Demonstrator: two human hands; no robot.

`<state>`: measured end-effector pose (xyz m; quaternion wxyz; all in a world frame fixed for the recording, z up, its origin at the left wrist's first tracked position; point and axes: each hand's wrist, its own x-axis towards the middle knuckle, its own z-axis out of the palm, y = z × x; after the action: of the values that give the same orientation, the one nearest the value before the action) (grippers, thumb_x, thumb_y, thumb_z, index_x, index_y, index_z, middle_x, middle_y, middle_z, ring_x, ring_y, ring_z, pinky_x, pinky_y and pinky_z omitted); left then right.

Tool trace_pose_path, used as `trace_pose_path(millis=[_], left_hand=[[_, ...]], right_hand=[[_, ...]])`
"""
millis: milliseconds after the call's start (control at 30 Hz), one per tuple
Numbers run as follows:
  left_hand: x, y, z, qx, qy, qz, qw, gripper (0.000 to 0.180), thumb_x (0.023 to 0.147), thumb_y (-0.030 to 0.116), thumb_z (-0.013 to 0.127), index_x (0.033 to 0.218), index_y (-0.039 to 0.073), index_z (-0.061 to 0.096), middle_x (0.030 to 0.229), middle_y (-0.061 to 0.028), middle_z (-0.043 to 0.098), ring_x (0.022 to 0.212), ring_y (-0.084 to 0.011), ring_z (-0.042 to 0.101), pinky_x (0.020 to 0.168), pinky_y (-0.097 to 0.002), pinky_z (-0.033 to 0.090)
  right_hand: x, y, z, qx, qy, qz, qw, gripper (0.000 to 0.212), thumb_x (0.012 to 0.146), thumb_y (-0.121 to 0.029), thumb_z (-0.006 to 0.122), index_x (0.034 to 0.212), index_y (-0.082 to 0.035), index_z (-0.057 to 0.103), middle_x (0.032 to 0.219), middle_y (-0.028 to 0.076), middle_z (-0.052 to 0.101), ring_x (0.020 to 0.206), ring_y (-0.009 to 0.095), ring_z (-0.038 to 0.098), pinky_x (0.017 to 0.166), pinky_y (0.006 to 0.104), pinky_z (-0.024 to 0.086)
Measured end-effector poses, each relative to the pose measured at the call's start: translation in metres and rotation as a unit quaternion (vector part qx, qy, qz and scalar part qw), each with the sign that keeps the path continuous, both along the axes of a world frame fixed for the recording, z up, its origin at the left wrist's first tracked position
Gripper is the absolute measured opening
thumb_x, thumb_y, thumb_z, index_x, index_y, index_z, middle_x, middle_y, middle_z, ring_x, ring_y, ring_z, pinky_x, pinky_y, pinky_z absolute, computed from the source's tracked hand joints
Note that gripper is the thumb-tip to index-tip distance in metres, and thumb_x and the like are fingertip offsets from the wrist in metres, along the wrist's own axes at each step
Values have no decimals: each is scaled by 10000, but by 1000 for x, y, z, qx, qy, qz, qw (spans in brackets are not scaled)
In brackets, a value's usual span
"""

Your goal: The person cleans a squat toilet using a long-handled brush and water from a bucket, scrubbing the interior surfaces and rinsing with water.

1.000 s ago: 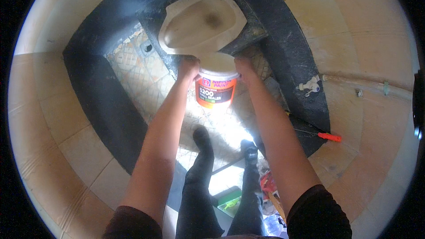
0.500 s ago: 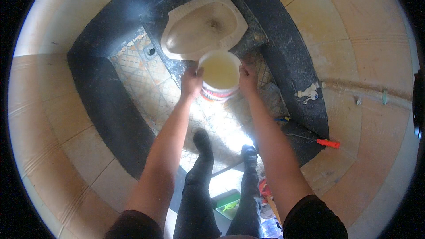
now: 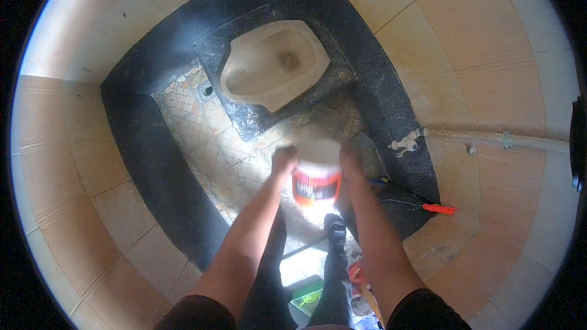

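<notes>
A white bucket with a red and dark label hangs between my two hands, off the floor and blurred by motion. It is tilted so that its labelled side faces me, and what is inside is hidden. My left hand grips its left side near the rim, and my right hand grips the right side. Beyond it lies a squat toilet, a beige pan set in a dark raised base, with a brownish patch inside.
A floor drain lies left of the toilet. On the right, a white tap joins a wall pipe. Below it, a red-handled tool rests on a dark ledge. Behind my legs is a green tray.
Both hands have brought the bucket back toward me, away from the toilet. It has tipped from showing yellowish liquid inside to showing its labelled side. The view has shifted too.
</notes>
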<state>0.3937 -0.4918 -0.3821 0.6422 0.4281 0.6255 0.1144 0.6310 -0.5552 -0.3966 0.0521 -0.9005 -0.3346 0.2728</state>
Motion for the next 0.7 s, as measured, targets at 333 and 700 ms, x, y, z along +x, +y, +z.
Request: trace_pose_path(millis=[333,700], left_hand=[[42,148,135,254,42,99,961,334,943,199,511,1221,59,633,966,-255,696,845,-314,713,705,-381,544],[33,-99,221,307,18,115,945,427,999,231,518,1379,35,528,1140,-207,691,1057,-173,631,932,-324,477]], right_hand=[[14,181,170,325,79,48,941,306,916,-133,527,1152,-37,698,1161,221,670,1061,335,661,911,402,509],[-4,-72,172,429,225,-6,875,328,988,-161,526,1255,3,622,1238,197,650,1153,285,621,994,357,458]])
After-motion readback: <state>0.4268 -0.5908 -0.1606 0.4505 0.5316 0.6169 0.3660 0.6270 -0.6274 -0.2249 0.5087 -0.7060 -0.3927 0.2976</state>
